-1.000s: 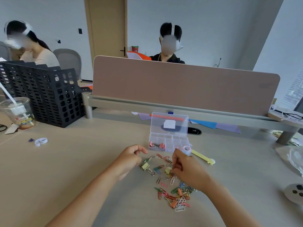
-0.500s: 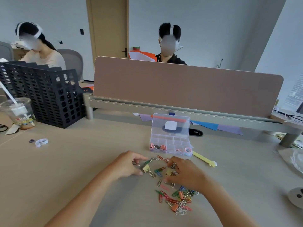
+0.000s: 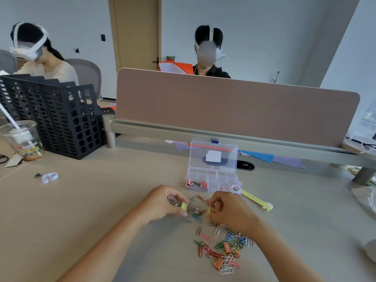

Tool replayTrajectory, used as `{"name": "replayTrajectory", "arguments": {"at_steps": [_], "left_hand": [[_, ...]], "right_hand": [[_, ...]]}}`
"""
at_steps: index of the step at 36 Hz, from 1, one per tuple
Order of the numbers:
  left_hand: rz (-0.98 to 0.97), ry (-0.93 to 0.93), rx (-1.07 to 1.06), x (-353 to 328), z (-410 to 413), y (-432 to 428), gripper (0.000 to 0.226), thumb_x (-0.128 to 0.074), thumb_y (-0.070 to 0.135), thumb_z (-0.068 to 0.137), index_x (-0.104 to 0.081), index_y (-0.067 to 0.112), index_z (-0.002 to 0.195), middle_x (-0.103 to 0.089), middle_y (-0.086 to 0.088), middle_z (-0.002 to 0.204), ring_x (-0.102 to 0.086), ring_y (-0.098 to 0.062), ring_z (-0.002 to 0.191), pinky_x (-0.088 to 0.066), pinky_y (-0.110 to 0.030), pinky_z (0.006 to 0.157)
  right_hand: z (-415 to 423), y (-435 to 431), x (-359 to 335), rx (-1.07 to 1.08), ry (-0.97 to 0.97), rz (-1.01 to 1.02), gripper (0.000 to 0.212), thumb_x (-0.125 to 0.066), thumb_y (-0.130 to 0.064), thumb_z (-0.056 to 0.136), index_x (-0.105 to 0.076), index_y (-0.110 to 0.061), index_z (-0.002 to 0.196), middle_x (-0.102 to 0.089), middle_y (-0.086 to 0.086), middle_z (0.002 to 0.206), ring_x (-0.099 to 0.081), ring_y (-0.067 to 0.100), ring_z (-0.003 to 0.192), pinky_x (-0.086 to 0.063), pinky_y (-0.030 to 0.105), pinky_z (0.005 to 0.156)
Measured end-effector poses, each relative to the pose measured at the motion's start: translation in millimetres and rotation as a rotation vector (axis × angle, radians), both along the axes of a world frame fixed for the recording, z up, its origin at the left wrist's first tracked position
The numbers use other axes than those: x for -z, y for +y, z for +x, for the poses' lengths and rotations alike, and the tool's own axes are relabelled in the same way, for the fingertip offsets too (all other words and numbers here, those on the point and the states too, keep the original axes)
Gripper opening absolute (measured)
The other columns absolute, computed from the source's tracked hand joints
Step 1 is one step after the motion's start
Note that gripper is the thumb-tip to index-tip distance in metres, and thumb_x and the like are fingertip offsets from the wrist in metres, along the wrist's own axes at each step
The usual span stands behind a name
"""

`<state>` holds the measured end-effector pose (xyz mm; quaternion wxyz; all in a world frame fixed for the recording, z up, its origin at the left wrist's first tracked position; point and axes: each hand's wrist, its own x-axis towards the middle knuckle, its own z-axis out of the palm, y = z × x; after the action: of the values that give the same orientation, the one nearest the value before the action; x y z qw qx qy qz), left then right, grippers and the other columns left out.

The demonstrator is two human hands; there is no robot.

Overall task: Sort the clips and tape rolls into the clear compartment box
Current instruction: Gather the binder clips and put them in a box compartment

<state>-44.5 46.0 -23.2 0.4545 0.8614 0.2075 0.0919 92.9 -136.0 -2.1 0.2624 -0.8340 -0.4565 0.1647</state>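
The clear compartment box (image 3: 213, 180) stands open on the desk, lid upright, with pink binder clips (image 3: 197, 183) in its front-left cell and a pink tape roll (image 3: 236, 188) at its front-right corner. My left hand (image 3: 162, 202) pinches a yellow binder clip (image 3: 184, 206). My right hand (image 3: 232, 212) pinches another yellow binder clip (image 3: 210, 210). Both hands are just in front of the box. A heap of coloured paper clips (image 3: 223, 249) lies below my right hand, with loose ones (image 3: 200, 198) between the hands.
A yellow stick (image 3: 257, 200) lies right of the box. A white tape roll (image 3: 49, 177) sits far left. A black mesh basket (image 3: 53, 115) and a plastic cup (image 3: 22, 139) stand at the back left. A desk divider (image 3: 223, 106) runs behind, with two persons beyond it.
Both hands came down onto the clip pile; each has closed on a yellow binder clip and lifted it slightly. The pink tape roll stays at the box's corner.
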Motion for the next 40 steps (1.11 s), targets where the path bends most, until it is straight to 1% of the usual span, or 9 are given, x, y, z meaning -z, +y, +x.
{"name": "replayTrajectory", "arguments": {"at_steps": [3, 8, 12, 16, 20, 23, 29, 36, 40], "left_hand": [[-0.003, -0.021, -0.009, -8.6, 5.9, -0.9, 0.026, -0.088, 0.023, 0.064, -0.076, 0.027, 0.087, -0.058, 0.027, 0.051, -0.041, 0.004, 0.046, -0.03, -0.01, 0.048], [-0.012, -0.072, -0.039, -23.1, 20.9, 7.3, 0.026, -0.088, 0.026, 0.064, -0.078, 0.03, 0.088, -0.074, 0.007, 0.085, -0.053, -0.004, 0.064, -0.039, -0.02, 0.065], [0.054, -0.113, -0.131, -32.1, 35.4, 18.2, 0.027, -0.085, 0.028, 0.069, -0.078, 0.028, 0.096, -0.068, 0.012, 0.083, -0.054, 0.002, 0.061, -0.036, -0.008, 0.053], [0.116, -0.115, -0.196, -33.4, 50.2, 30.2, 0.028, -0.085, 0.035, 0.068, -0.077, 0.028, 0.094, -0.07, 0.013, 0.087, -0.063, 0.004, 0.079, -0.039, -0.003, 0.06], [0.131, -0.095, -0.205, -29.3, 62.4, 37.3, 0.02, -0.085, 0.032, 0.068, -0.078, 0.029, 0.086, -0.068, 0.012, 0.074, -0.064, -0.004, 0.075, -0.042, -0.015, 0.065], [0.122, -0.086, -0.199, -24.0, 67.8, 38.2, 0.017, -0.084, 0.029, 0.07, -0.079, 0.03, 0.087, -0.071, 0.015, 0.08, -0.064, 0.002, 0.079, -0.044, -0.015, 0.071], [0.039, -0.094, -0.201, -13.9, 70.6, 35.4, 0.015, -0.082, 0.028, 0.073, -0.079, 0.031, 0.087, -0.073, 0.012, 0.082, -0.063, 0.003, 0.075, -0.042, -0.011, 0.064], [0.003, -0.102, -0.21, -10.0, 61.3, 41.7, 0.019, -0.085, 0.027, 0.071, -0.079, 0.032, 0.088, -0.071, 0.014, 0.076, -0.057, 0.01, 0.064, -0.037, -0.006, 0.055], [-0.014, -0.111, -0.208, -12.2, 58.4, 47.6, 0.02, -0.084, 0.024, 0.071, -0.079, 0.031, 0.089, -0.072, 0.012, 0.078, -0.056, 0.008, 0.063, -0.037, -0.005, 0.053]], "right_hand": [[6.7, 2.8, -8.1, -0.01, 0.078, 0.076, 0.018, -0.071, -0.016, 0.074, -0.063, -0.021, 0.09, -0.064, -0.007, 0.071, -0.052, -0.002, 0.054, -0.044, 0.01, 0.052], [23.5, 5.7, -19.5, -0.009, 0.152, 0.139, 0.023, -0.077, -0.021, 0.072, -0.061, -0.027, 0.089, -0.07, -0.001, 0.079, -0.053, -0.002, 0.055, -0.044, 0.015, 0.052], [38.4, 8.4, -22.8, 0.02, 0.154, 0.182, 0.016, -0.07, -0.014, 0.074, -0.063, -0.025, 0.083, -0.073, -0.005, 0.076, -0.054, 0.006, 0.058, -0.047, 0.026, 0.059], [52.5, 11.4, -18.7, 0.065, 0.145, 0.214, 0.014, -0.069, -0.012, 0.074, -0.064, -0.024, 0.079, -0.074, -0.003, 0.076, -0.067, 0.02, 0.073, -0.055, 0.04, 0.076], [59.3, 13.7, -13.2, 0.058, 0.106, 0.111, 0.017, -0.068, -0.01, 0.075, -0.067, -0.027, 0.079, -0.074, -0.004, 0.074, -0.059, 0.003, 0.064, -0.052, 0.023, 0.067], [56.1, 14.0, -10.4, 0.01, 0.078, 0.024, 0.015, -0.069, -0.013, 0.074, -0.07, -0.028, 0.077, -0.071, -0.004, 0.075, -0.059, -0.002, 0.062, -0.048, 0.013, 0.06], [41.5, 23.1, 3.5, -0.043, 0.044, 0.007, 0.026, -0.061, -0.01, 0.079, -0.068, -0.031, 0.093, -0.064, -0.007, 0.074, -0.051, -0.002, 0.052, -0.042, 0.013, 0.049], [31.4, 44.7, 10.7, -0.089, -0.004, -0.001, 0.035, -0.075, -0.029, 0.073, -0.064, -0.034, 0.106, -0.058, -0.01, 0.067, -0.048, 0.001, 0.057, -0.043, 0.014, 0.062], [29.5, 54.2, 8.0, -0.111, -0.059, -0.021, 0.026, -0.069, -0.026, 0.077, -0.066, -0.028, 0.103, -0.052, -0.013, 0.061, -0.046, 0.001, 0.054, -0.043, 0.016, 0.061]]}}
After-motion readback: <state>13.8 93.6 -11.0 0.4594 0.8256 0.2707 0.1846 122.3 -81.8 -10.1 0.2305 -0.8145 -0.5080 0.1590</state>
